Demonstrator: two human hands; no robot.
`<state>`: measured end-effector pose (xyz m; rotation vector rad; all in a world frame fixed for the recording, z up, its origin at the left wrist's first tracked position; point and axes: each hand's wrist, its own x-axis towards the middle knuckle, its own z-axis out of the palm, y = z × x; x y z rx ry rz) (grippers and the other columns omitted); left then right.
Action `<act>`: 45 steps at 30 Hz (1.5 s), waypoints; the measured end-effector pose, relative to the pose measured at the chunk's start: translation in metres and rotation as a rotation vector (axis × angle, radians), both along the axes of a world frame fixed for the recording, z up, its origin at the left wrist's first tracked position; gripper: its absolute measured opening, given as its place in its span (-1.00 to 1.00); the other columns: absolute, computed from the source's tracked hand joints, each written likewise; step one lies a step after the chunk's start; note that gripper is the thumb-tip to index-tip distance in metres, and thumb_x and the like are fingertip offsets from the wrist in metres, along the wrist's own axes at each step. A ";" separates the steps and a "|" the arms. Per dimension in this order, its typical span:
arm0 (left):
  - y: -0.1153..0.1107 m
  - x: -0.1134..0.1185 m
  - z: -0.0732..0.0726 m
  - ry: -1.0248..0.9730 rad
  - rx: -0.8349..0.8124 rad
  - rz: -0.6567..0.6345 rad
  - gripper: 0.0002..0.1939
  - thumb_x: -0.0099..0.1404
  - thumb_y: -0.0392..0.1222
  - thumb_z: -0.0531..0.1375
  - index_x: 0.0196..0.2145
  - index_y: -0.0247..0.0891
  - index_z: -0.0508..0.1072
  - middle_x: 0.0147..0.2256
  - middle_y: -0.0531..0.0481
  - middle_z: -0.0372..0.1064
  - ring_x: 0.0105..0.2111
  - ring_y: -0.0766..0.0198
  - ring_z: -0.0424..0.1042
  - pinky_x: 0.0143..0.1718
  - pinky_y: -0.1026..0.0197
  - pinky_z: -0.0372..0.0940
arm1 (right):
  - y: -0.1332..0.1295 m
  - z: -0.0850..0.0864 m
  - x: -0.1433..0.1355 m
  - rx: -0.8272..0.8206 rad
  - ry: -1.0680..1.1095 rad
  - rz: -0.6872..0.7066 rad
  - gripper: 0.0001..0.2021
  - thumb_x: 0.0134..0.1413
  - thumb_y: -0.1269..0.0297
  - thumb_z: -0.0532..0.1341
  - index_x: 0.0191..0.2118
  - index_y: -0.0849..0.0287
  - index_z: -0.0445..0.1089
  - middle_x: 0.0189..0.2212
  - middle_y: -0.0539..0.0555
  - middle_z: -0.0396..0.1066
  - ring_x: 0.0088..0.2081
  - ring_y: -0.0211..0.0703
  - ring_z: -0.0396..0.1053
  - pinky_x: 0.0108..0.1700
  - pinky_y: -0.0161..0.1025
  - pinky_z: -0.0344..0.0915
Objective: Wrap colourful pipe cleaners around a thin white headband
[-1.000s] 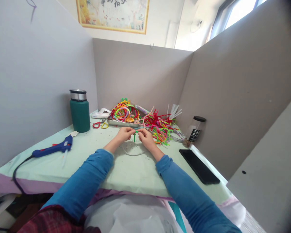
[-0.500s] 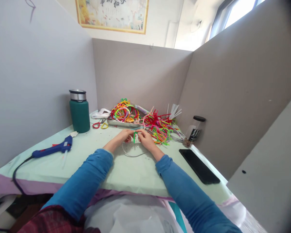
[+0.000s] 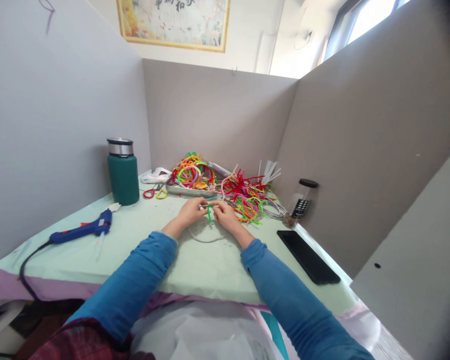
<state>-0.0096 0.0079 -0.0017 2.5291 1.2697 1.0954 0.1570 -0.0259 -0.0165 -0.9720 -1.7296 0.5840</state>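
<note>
Near the middle of the table, my left hand (image 3: pixel 190 211) pinches a thin grey strand by its fingertips. My right hand (image 3: pixel 225 215) is closed on a green fuzzy stem (image 3: pixel 209 214), which hangs down between the two hands. The fingertips of both hands are close together, and the stem seems to go round the grey strand there. A loop of thin grey cord (image 3: pixel 206 241) lies on the table just below the hands.
Behind the hands, a metal tray (image 3: pixel 189 191) holds colourful stems beside a loose pile (image 3: pixel 247 192). Scissors (image 3: pixel 161 193), a green bottle (image 3: pixel 123 172) and a blue glue gun (image 3: pixel 83 231) are leftward. A clear jar (image 3: pixel 300 202) and black phone (image 3: pixel 308 256) are rightward.
My left hand has shifted slightly up, and its fingers have moved a little away from the green stem. The stem's lower end tilts slightly right. My right hand has hardly moved.
</note>
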 end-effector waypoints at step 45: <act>-0.001 -0.002 0.004 -0.146 0.101 -0.071 -0.81 0.15 -0.20 0.15 -0.30 -0.22 0.52 -0.24 -0.05 0.45 -0.32 0.29 0.39 -0.33 0.31 0.26 | 0.009 -0.005 0.003 -0.069 0.023 -0.114 -0.72 -0.04 0.30 0.04 -0.21 0.17 0.41 -0.68 -0.10 0.22 -0.62 -0.30 0.15 -0.54 -0.37 0.10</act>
